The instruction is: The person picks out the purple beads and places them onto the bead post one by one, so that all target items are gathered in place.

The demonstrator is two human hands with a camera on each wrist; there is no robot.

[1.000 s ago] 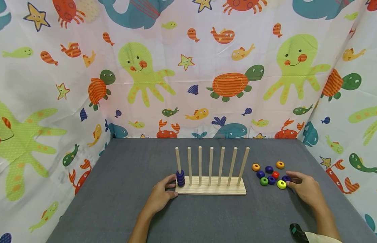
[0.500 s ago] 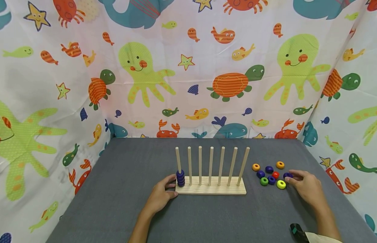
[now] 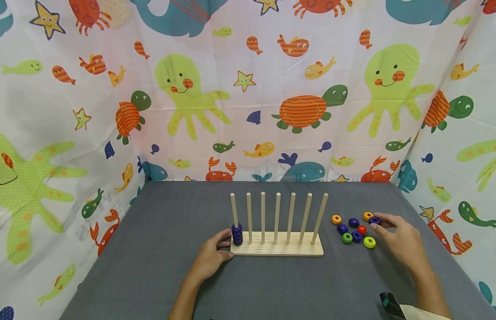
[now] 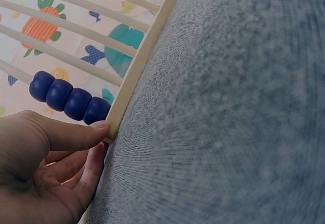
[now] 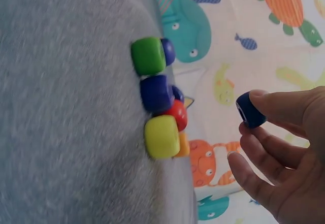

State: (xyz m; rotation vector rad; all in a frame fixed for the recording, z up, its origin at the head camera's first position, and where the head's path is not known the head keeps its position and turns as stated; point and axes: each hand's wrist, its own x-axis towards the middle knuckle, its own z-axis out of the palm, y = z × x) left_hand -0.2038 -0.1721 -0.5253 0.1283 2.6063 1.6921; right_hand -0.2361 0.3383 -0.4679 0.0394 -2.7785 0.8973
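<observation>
A wooden peg board (image 3: 278, 250) with several upright pegs stands on the grey table. Dark blue beads (image 3: 237, 235) are stacked on its leftmost peg, and the other pegs carry nothing. My left hand (image 3: 210, 257) pinches the left end of the base, the thumb at the front corner, as the left wrist view shows. Between thumb and fingertips my right hand (image 3: 404, 244) holds a blue bead (image 5: 251, 110), raised off the table just right of the loose beads. The other fingers of that hand are spread below the bead.
Loose beads lie right of the board: a yellow bead (image 3: 369, 242), a green bead (image 3: 346, 238), a red bead (image 3: 362, 230), two orange ones and several blue ones. A curtain (image 3: 240, 111) with sea animals hangs behind the table.
My right hand has lifted the blue bead from the right edge of the loose group, moving it up and slightly left. The left hand and the board stay in place.
</observation>
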